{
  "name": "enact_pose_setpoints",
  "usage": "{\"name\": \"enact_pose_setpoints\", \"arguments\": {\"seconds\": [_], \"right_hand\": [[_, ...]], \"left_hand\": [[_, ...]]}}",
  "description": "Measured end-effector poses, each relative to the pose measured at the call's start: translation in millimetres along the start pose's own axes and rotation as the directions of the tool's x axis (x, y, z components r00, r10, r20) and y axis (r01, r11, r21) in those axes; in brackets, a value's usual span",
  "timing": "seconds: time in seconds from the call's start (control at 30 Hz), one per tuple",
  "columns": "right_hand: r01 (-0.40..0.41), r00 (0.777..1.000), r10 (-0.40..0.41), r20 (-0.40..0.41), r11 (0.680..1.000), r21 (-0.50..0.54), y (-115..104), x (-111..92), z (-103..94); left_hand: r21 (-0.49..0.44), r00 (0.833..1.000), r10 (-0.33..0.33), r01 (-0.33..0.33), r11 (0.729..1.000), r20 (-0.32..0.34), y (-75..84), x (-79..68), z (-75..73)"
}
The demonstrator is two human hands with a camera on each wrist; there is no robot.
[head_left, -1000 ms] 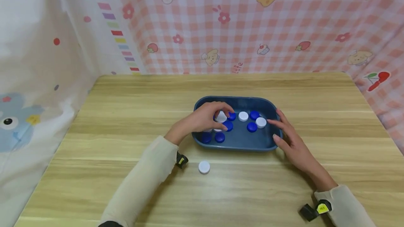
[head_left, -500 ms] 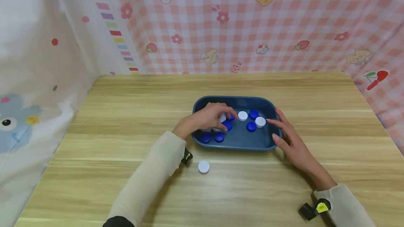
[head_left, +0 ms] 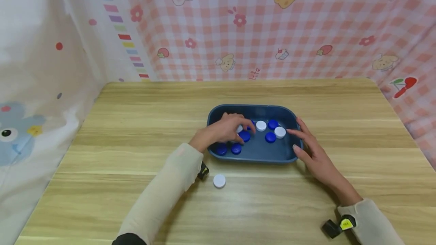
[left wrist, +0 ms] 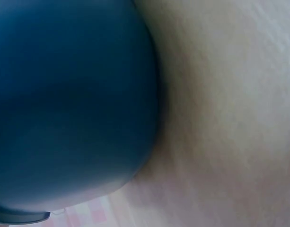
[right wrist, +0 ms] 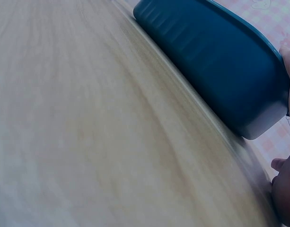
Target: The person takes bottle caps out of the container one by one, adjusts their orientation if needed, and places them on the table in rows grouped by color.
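A dark blue oblong tray [head_left: 262, 159] holds several blue and white round bottle caps. My left hand [head_left: 223, 128] reaches over its left half, index finger and thumb apart above the caps. A blue cap [head_left: 244, 136] shows beside the thumb, and a white cap [head_left: 239, 128] is partly covered by the hand. At the tray's right end my right hand [head_left: 316, 154] rests its spread fingers on the rim. Nearest them lies a white cap [head_left: 280, 132]. The tray's outer wall [left wrist: 74, 104] fills much of the left wrist view, where no fingers show.
On the wooden table [head_left: 136, 124], one white cap [head_left: 219, 181] lies in front of the tray. Behind the table hangs a pink checked curtain [head_left: 259, 29], and a white printed cloth [head_left: 41, 67] hangs at the left.
My left hand has slid slightly rightward over the caps, its fingers still apart. My right hand stays at the tray's end, and the caps keep their places.
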State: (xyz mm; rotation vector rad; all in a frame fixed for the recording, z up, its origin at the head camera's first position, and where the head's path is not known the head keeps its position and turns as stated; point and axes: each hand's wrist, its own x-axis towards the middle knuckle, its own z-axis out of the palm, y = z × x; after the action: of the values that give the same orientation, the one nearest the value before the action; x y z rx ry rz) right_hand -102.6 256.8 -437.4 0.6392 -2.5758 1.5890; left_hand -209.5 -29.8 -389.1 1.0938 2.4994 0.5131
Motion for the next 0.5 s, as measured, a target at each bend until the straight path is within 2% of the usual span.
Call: {"name": "enact_pose_setpoints", "arguments": {"seconds": [0.2,0.5], "right_hand": [[0.002,1.000,-0.002,0.001,1.000,0.000,-0.2,1.3,0.4],[-0.005,1.000,0.005,0.003,1.000,0.004,0.9,0.7,0.1]], "left_hand": [[0.028,1.000,-0.004,0.004,1.000,-0.018,-0.4,0.0,2.5],[0.023,0.999,0.020,-0.019,1.000,-0.031,-0.2,0.6,5.3]]}}
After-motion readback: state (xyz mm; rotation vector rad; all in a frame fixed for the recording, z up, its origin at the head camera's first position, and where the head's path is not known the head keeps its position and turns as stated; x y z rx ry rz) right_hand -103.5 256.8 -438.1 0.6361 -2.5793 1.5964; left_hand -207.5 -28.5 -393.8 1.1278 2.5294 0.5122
